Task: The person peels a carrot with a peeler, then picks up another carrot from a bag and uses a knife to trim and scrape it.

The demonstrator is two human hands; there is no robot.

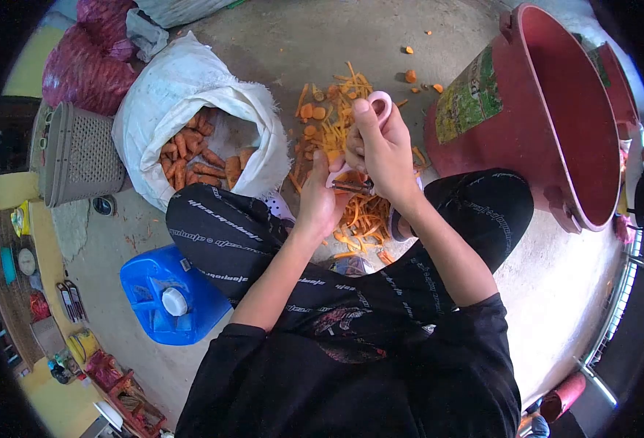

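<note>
My right hand (388, 157) is closed around a pink peeler (385, 102), its ringed handle end sticking up past my thumb. The peeler's dark metal blade lies low between my hands, against a carrot (350, 177). That carrot is gripped by my left hand (319, 201), thumb pointing up; my fingers hide most of it. Beneath both hands, a heap of orange peelings (366, 219) covers the floor between my legs. Cut carrot pieces (312, 112) lie among the strips just beyond.
To the left, a white sack (169, 95) lies with its mouth turned toward me, holding unpeeled carrots (190, 150). A large red tub (512, 139) stands at right. Near my left knee sits a blue jerrycan (169, 296). Grey crates (85, 157) and red mesh sacks (88, 69) are farther left.
</note>
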